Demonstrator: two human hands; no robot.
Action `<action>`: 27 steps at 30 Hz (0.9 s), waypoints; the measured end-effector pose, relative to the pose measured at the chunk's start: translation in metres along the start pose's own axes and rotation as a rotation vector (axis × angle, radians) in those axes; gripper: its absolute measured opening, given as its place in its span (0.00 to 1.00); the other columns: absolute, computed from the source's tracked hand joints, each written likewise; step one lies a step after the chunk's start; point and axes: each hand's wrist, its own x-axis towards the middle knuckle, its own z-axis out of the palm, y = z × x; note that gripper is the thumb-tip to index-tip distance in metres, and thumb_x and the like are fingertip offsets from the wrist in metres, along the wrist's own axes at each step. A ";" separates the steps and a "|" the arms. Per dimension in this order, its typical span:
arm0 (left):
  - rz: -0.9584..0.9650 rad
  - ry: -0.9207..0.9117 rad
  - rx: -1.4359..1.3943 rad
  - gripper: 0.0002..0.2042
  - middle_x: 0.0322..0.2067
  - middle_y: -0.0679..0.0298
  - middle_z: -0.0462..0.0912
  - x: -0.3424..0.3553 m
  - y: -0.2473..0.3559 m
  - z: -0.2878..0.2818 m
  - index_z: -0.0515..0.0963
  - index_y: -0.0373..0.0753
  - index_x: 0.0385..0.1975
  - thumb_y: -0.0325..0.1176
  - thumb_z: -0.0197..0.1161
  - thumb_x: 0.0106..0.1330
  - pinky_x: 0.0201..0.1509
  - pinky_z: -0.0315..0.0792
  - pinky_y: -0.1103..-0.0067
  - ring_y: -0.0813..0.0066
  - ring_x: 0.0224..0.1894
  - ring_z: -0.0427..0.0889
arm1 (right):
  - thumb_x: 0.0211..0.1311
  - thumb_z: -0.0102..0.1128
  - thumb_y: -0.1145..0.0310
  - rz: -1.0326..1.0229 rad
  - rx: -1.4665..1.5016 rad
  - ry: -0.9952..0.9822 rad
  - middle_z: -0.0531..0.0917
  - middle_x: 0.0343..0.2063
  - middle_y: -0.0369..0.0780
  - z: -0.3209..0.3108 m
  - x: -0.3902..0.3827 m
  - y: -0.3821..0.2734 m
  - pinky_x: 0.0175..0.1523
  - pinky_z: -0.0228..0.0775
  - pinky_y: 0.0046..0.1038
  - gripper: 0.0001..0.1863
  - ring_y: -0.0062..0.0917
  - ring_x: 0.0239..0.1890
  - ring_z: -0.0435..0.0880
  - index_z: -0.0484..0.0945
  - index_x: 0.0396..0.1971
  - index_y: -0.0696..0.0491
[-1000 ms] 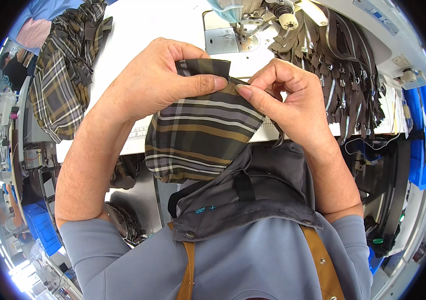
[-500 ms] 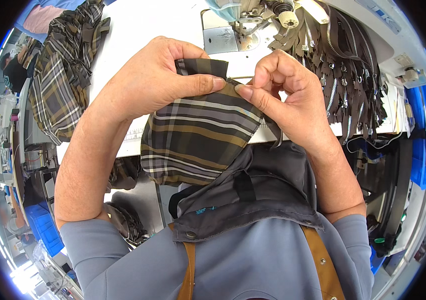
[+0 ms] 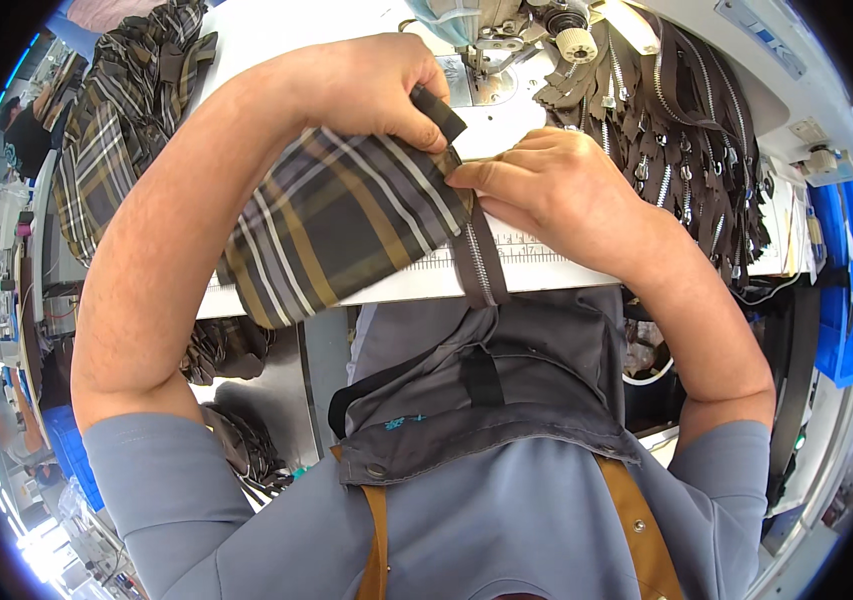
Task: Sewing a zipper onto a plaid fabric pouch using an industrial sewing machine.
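Plaid panel and zipper in hand at the sewing table, clear of the needle

Head view. The left hand (image 3: pixel 374 88) is clamped, thumb against fingers, on the upper edge of a plaid panel (image 3: pixel 341 215). The right hand (image 3: pixel 554 185) is pinched on the same panel's corner, near the left thumb. The panel slants down to the left, over the front edge of the white table (image 3: pixel 276 22). A zipper (image 3: pixel 479 262) hangs below that corner; its upper end is hidden.

Progress, as judged: the two pieces have been brought together. Whether any stitching joins them cannot be told. Nothing held lies under the needle of the sewing machine (image 3: pixel 494 60), so any sewing left on this edge appears not under way.

Count: two hands, one panel held, one hanging zipper, one machine, one plaid heap (image 3: pixel 111 150) at left, one zipper bundle (image 3: pixel 691 140) at right. Individual pieces in the heap and bundle overlap too much for counting.
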 end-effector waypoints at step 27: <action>0.112 0.373 -0.095 0.20 0.37 0.59 0.88 0.076 -0.054 -0.015 0.85 0.40 0.46 0.30 0.76 0.51 0.48 0.79 0.72 0.63 0.41 0.86 | 0.44 0.63 0.72 0.158 -0.462 -0.024 0.83 0.26 0.35 0.002 0.022 0.043 0.37 0.78 0.33 0.05 0.31 0.35 0.85 0.84 0.24 0.52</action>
